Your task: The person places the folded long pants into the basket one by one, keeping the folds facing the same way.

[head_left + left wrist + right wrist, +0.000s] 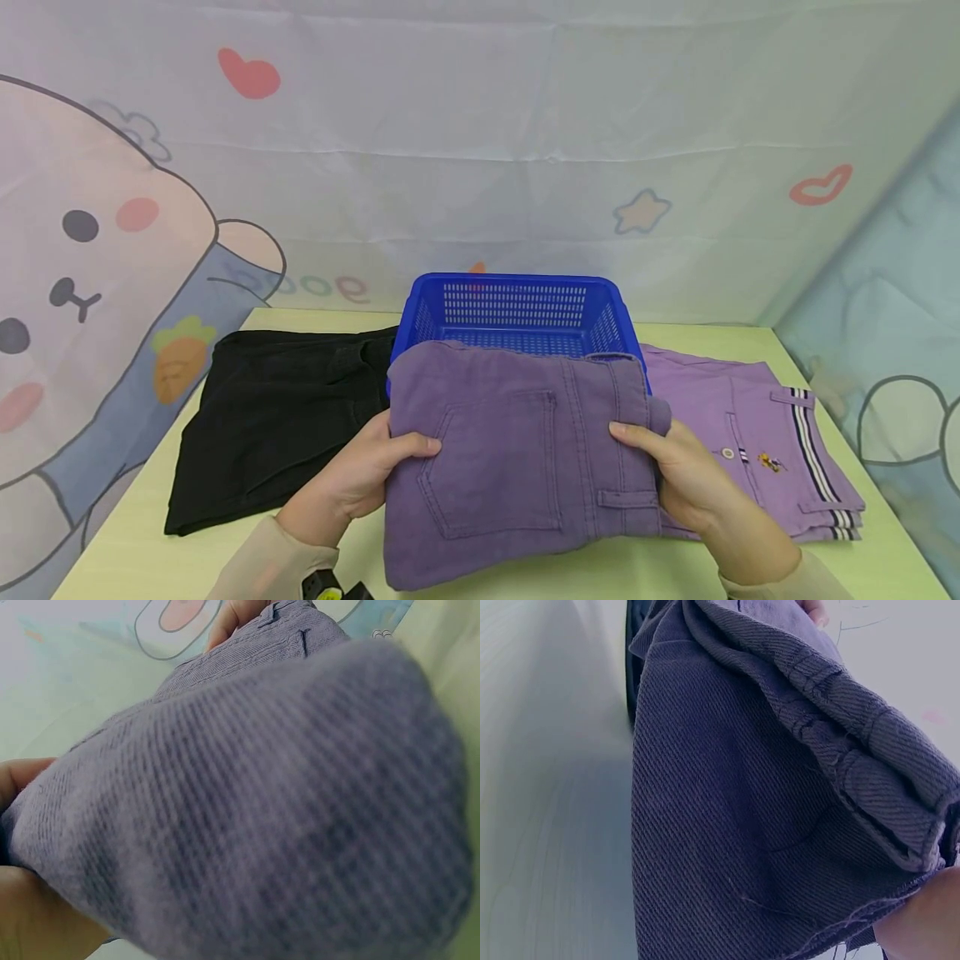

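Folded purple jeans [495, 467], back pocket facing me, are held up in front of a blue basket [517, 279]. My left hand [360, 471] grips their left edge, thumb on the front. At the waistband side my right hand [690, 475] pinches the other edge, its thumb over the denim and its fingers behind. In the left wrist view the folded denim [262, 810] fills most of the picture. The right wrist view shows the layered waistband [810, 697] and a hanging denim flap. The jeans hide the basket's front.
Black trousers [277, 425] lie folded on the pale table [127, 533] to the left of the basket. Lilac trousers [757, 458] with a striped waistband lie folded at the right. A printed cloth backdrop [480, 108] hangs behind the table.
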Motion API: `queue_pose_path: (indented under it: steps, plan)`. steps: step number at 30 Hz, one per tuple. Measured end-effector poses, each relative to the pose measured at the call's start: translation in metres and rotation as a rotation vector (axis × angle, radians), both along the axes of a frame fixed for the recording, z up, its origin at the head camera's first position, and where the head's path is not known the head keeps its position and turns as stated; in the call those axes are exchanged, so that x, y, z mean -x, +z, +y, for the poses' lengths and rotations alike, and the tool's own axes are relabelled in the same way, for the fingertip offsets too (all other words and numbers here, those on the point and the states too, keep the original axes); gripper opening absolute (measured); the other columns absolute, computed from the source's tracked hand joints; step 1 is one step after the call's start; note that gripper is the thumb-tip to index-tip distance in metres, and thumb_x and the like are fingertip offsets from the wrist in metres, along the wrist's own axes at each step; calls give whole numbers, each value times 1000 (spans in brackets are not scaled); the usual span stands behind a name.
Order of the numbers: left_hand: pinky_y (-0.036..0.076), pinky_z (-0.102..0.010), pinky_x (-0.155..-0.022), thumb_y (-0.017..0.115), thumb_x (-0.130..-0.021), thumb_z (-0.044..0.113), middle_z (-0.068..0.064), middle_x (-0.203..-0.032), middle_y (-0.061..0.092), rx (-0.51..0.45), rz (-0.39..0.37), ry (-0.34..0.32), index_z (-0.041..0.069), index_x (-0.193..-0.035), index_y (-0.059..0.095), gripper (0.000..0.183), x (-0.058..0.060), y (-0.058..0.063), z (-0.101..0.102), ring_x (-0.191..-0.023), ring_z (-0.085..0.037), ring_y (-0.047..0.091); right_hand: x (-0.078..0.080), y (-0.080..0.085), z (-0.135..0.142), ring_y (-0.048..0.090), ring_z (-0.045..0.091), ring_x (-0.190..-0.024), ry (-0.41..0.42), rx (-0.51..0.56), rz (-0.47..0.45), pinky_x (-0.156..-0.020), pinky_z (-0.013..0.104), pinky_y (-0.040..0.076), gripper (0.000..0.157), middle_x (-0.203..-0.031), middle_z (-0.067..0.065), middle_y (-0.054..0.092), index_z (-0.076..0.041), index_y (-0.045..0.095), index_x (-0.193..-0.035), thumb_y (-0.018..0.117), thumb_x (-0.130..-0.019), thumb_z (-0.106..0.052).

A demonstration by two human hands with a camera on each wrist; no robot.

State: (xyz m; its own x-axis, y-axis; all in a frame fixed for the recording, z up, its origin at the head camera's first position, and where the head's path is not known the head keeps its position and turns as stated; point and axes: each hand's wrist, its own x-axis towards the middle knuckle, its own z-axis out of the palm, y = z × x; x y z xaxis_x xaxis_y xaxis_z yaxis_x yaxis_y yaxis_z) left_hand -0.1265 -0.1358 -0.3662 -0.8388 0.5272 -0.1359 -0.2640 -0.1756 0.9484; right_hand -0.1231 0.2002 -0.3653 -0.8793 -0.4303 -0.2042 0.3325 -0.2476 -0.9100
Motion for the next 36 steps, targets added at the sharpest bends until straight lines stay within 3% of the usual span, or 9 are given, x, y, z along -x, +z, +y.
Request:
queue_pose_path:
  steps: [36]
  plan:
    - [52, -36, -87, 56, -85, 5, -6, -113, 57, 9, 7, 10, 1, -130, 32, 51, 7, -2, 4, -100, -20, 62, 5, -3, 0, 68, 18, -92, -16, 1, -9, -82, 38, 55, 17, -101, 0, 70, -14, 53, -114, 48, -98, -13]
